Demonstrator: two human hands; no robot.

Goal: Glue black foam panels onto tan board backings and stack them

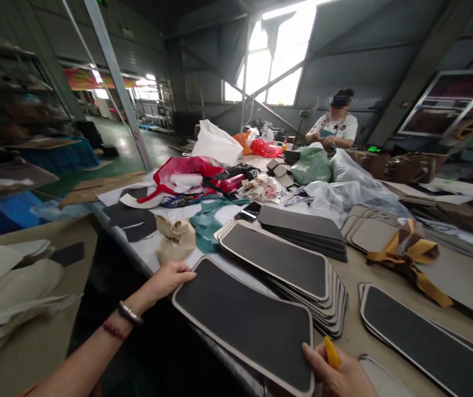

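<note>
A dark rectangular panel (245, 320) with rounded corners and a beige border is held tilted at the table's near edge. My left hand (174, 278) pinches its upper left corner between thumb and fingers. At the lower right end, my right hand (339, 366) grips the panel's edge with the thumb on top. A yellow object (331, 353), perhaps a tool handle, sticks up from the same hand; the rest of it is hidden. Just behind lies a fanned stack of similar bordered panels (278, 256).
More bordered panels (426, 336) lie at right, near a brown and gold ribbon (410, 253). Plain grey panels (302, 223) are stacked behind, beside a phone (248, 212). Crumpled brown paper (174, 237), teal cloth (209, 220) and a red bag (182, 173) clutter the left. A person (336, 124) works behind.
</note>
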